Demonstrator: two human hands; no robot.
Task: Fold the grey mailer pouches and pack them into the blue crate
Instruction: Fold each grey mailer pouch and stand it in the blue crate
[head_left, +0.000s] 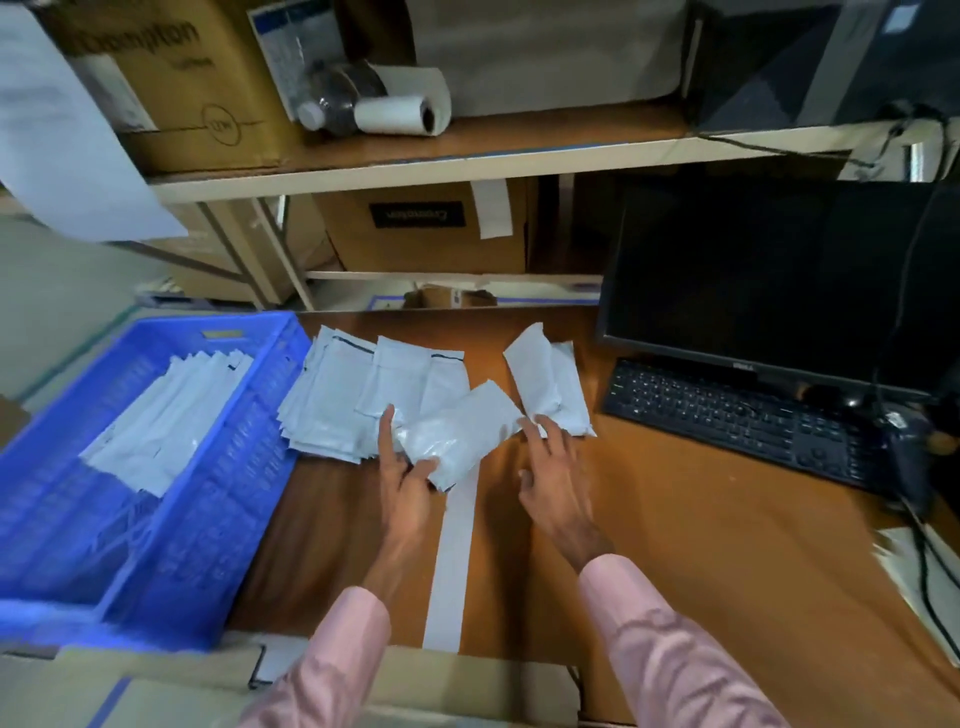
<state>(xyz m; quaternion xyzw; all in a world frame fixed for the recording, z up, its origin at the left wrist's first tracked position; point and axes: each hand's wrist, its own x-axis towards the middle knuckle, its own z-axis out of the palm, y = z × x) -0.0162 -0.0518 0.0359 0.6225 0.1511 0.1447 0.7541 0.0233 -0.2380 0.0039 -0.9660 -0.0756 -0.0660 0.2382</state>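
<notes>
Grey pouch (460, 434) held by one hand (405, 467).

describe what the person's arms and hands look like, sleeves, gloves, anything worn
Both arms wear long pale pink sleeves that end at the wrists. The left hand and right hand are bare: no gloves, and no rings, watch or markings show in this slightly blurred view.
</notes>
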